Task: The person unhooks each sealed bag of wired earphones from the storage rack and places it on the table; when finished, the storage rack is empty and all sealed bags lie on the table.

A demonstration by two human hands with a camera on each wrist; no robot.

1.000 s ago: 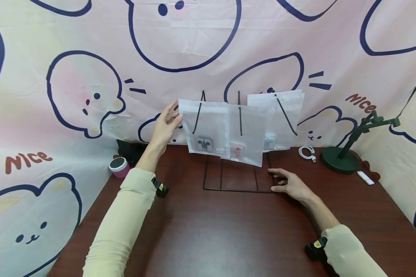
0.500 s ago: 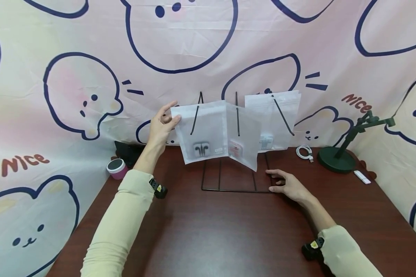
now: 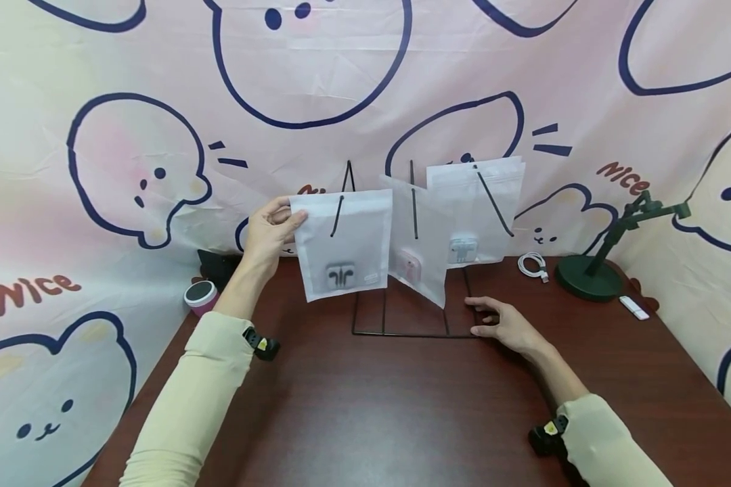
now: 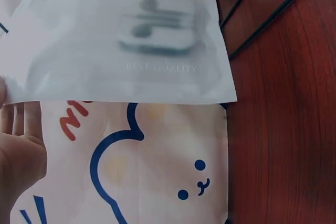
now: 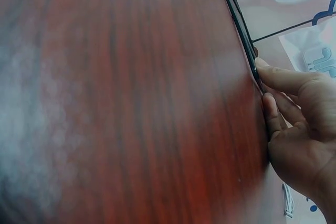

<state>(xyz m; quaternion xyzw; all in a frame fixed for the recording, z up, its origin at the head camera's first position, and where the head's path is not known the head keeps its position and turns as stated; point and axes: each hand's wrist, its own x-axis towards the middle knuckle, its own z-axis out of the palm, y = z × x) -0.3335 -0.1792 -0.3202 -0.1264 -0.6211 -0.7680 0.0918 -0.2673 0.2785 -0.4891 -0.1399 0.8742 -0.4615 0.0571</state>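
My left hand (image 3: 267,237) pinches the upper left corner of a frosted white zip bag (image 3: 344,233) with dark earphones inside. The bag hangs on the left hook of a black wire display rack (image 3: 414,336), and the hook's tip sticks out in front. "BEST QUALITY" is printed on the bag (image 4: 163,85) in the left wrist view. A second bag (image 3: 423,230) with a pinkish packet hangs turned on the middle hook; a third bag (image 3: 493,196) hangs on the right hook. My right hand (image 3: 505,328) holds the right side of the rack's base, thumb and fingers at the wire.
On the right stand a dark green lamp (image 3: 589,278), a coiled white cable (image 3: 534,267) and a small white stick (image 3: 634,308). A pink container (image 3: 201,297) and a black object (image 3: 218,268) sit at the back left. Behind the brown table (image 3: 378,406) hangs a printed cloth.
My left hand has moved down and to the left, and the left bag has slid forward along its hook. The middle bag has turned at an angle. My right hand stays on the rack's base.
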